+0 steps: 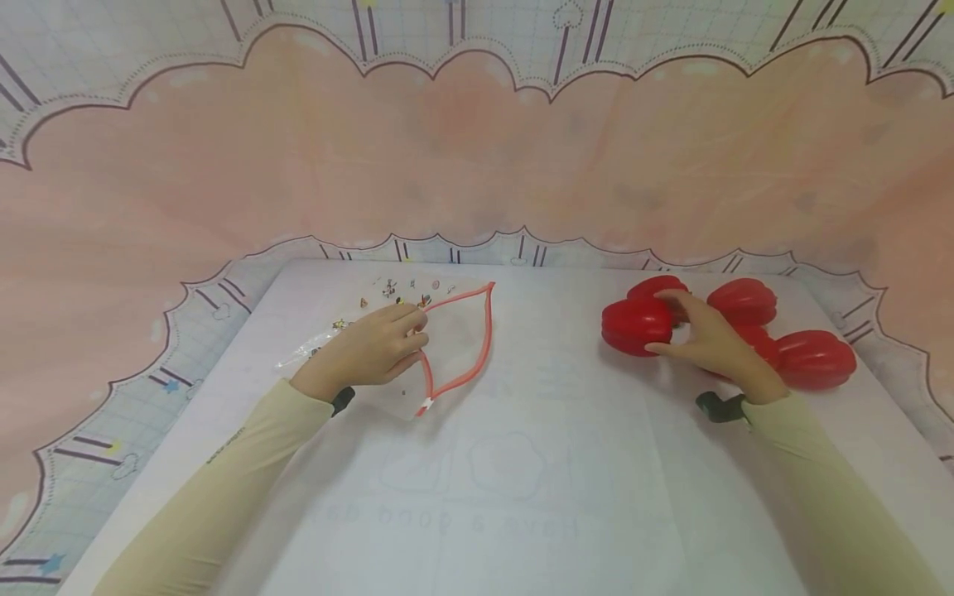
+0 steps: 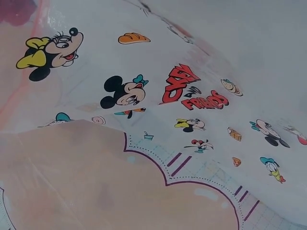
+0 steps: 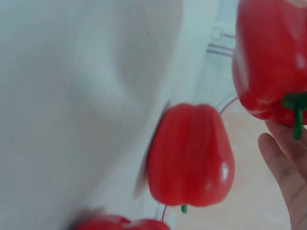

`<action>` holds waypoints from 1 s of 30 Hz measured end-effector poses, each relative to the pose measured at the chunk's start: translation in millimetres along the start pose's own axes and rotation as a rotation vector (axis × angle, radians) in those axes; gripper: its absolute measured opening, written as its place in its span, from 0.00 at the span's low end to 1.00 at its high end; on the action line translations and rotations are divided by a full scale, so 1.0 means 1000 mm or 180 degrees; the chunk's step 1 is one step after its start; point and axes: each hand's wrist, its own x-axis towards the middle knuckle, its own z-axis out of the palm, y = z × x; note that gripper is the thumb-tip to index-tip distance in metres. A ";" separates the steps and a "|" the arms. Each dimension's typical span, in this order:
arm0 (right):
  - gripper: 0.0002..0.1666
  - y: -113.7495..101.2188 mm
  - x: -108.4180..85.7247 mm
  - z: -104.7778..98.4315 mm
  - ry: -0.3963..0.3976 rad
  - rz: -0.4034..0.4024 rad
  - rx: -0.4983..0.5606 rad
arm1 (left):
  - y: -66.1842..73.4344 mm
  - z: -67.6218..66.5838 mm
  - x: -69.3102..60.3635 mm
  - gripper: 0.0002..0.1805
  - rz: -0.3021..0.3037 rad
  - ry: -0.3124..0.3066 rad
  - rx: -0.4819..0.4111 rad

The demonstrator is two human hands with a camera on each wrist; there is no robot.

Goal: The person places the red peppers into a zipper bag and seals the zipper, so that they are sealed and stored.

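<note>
On right of table [image 1: 611,480], right hand [image 1: 708,335] grips red pepper [image 1: 635,328]; four other peppers [image 1: 817,361] lie nearby. Left hand [image 1: 373,349] holds clear bag [image 1: 488,321] by rim, mouth spread. Stage judged early: no pepper evident inside.

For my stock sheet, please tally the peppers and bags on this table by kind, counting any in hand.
Red peppers: 5, one of them in the right hand
Clear printed bag with a red-orange edge: 1
Total: 6

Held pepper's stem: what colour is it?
The stem is green, clearest in the right wrist view.
</note>
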 end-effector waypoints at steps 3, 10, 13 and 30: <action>0.57 -0.003 0.001 0.001 0.0078 -0.0051 0.0075 | 0.000 0.000 0.001 0.07 -0.0008 0.0024 -0.0008; 0.55 -0.011 0.003 0.000 0.0205 -0.0153 0.0276 | 0.000 0.000 0.001 0.08 -0.0023 0.0023 -0.0024; 0.54 -0.014 0.005 0.000 0.0254 -0.0218 0.0389 | 0.000 0.000 0.001 0.07 -0.0018 0.0015 -0.0017; 0.52 -0.050 0.026 0.016 0.0241 -0.0298 0.0638 | -0.001 0.002 0.007 0.06 0.0083 0.0120 0.0053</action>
